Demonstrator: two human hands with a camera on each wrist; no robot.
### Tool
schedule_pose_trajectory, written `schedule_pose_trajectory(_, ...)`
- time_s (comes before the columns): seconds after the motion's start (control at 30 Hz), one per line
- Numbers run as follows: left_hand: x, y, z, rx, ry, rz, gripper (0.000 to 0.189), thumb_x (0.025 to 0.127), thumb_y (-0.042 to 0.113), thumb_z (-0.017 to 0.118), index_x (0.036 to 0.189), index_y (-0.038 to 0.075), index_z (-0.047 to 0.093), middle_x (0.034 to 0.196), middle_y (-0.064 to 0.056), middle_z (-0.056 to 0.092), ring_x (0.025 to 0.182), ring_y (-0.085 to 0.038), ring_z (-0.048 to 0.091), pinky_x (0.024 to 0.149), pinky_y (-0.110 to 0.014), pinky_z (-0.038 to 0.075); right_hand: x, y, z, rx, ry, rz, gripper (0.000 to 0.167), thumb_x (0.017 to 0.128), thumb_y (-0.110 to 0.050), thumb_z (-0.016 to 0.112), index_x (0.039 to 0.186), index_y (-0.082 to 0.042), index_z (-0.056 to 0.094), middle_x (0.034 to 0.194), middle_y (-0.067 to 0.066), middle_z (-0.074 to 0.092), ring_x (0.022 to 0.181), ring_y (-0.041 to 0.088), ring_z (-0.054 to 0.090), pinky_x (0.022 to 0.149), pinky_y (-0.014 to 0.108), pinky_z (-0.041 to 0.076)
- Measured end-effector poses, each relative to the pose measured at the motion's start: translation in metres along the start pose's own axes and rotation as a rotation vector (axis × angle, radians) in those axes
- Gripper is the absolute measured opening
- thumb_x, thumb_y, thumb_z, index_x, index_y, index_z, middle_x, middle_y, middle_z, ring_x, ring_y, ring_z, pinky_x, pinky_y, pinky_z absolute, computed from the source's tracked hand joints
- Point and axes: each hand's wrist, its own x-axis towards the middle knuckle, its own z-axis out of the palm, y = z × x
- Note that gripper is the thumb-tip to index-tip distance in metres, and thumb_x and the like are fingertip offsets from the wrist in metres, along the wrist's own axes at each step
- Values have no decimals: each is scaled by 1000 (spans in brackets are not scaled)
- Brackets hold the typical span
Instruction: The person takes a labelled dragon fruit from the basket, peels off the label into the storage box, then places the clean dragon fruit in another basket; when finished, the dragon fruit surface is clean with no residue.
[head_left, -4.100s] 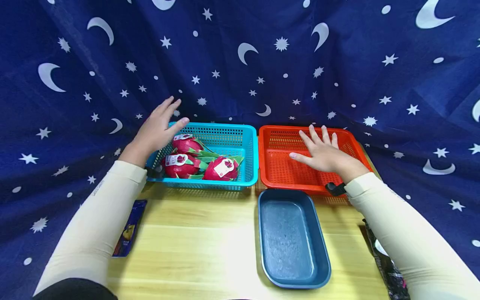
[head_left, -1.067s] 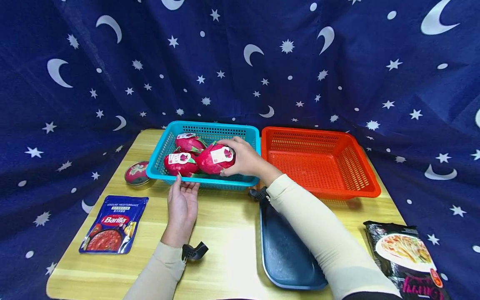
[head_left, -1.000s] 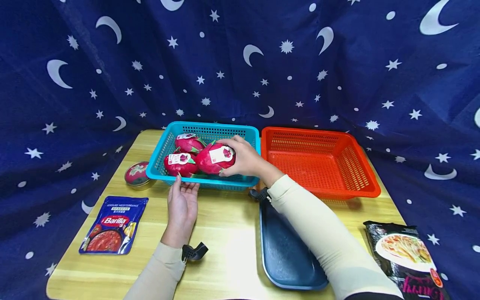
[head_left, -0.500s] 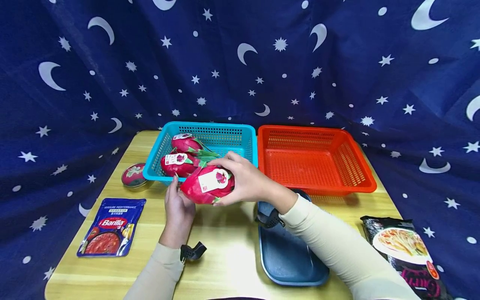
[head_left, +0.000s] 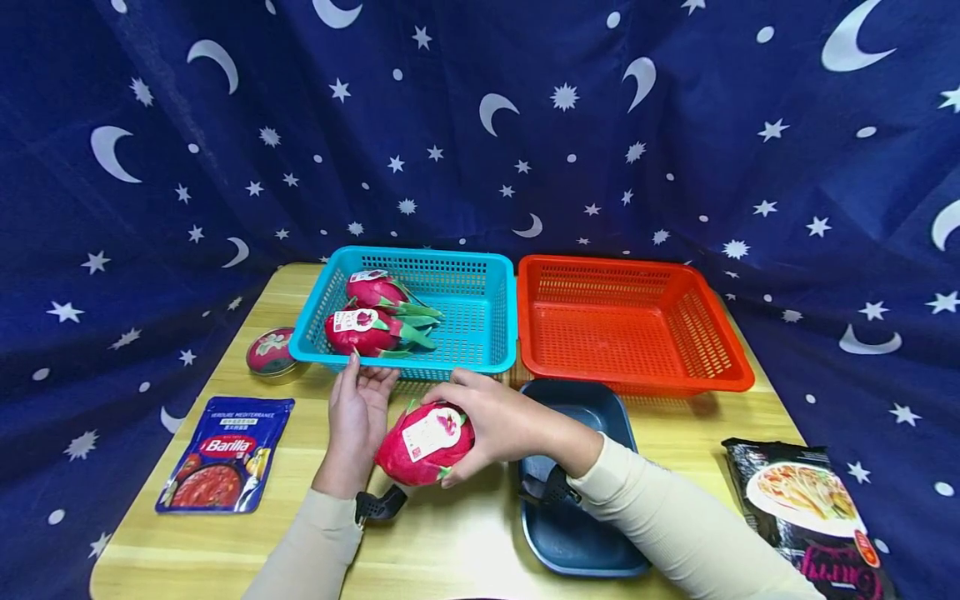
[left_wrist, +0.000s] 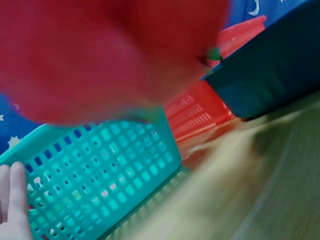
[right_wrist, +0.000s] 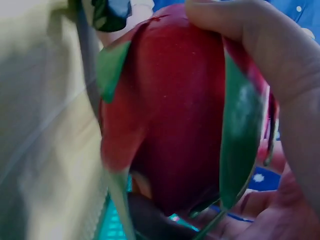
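My right hand [head_left: 510, 421] grips a pink dragon fruit [head_left: 420, 454] with a white label. It is held above the table in front of the turquoise basket [head_left: 472, 360]. In the right wrist view the thumb presses on the dragon fruit [right_wrist: 175, 100] and fingers wrap its far side. My left hand [head_left: 358, 421] is left of this fruit, palm turned up, with its fingertips at the basket's front wall. Straight left fingers [left_wrist: 17, 195] show against that wall in the left wrist view. Two more dragon fruits [head_left: 360, 332] with green leaf tips lie in the basket's left half.
A red basket [head_left: 637, 379] stands right of the turquoise one. Before it sits a dark blue tray [head_left: 585, 546], partly under my right forearm. A round tin [head_left: 272, 354] and a blue Barilla pouch [head_left: 225, 454] lie left. A black noodle packet [head_left: 806, 500] lies right.
My right hand has taken one dragon fruit out of the turquoise basket and brought it forward over its front rim, toward me. The left hand has stayed near the basket front.
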Motion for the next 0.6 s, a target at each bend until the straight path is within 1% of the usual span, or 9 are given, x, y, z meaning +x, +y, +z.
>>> schedule_pose_trajectory(0.1, 0, 1, -3, 20, -32, -7, 40, 115, 29, 47, 133, -7, 43, 98, -13, 61, 91, -22, 67, 98, -41, 57, -2, 5, 4, -16, -24, 45, 85, 65, -49, 100, 135, -17, 64, 115, -2, 53, 105, 14, 55, 80, 25, 55)
schedule_pose_trajectory(0.17, -1, 2, -4, 23, -37, -13, 39, 115, 29, 47, 132, -7, 43, 97, -13, 62, 90, -23, 68, 97, -42, 57, -2, 7, 6, -27, -38, 65, 84, 66, -49, 100, 134, -17, 64, 114, -1, 53, 105, 15, 55, 80, 25, 55)
schedule_pose_trajectory(0.33, -1, 4, -4, 6, -36, -17, 34, 114, 27, 49, 124, -5, 46, 93, -14, 65, 86, -25, 70, 95, -43, 58, 1, 5, 10, -41, -38, 62, 85, 66, -49, 100, 136, -16, 64, 115, 0, 53, 104, 16, 55, 81, 25, 54)
schedule_pose_trajectory(0.47, 0, 5, -6, 6, -60, -14, 31, 115, 26, 48, 121, -5, 47, 92, -15, 66, 86, -26, 72, 94, -44, 58, 6, 2, 13, -47, -36, 49, 87, 66, -48, 101, 137, -15, 63, 116, 1, 53, 105, 16, 55, 82, 24, 53)
schedule_pose_trajectory(0.6, 1, 6, -8, 21, -96, -6, 29, 115, 25, 48, 118, -4, 49, 93, -15, 66, 87, -27, 72, 95, -45, 57, 9, 2, 18, -72, -56, 54, 89, 64, -49, 101, 137, -15, 63, 116, 1, 53, 105, 15, 54, 84, 25, 52)
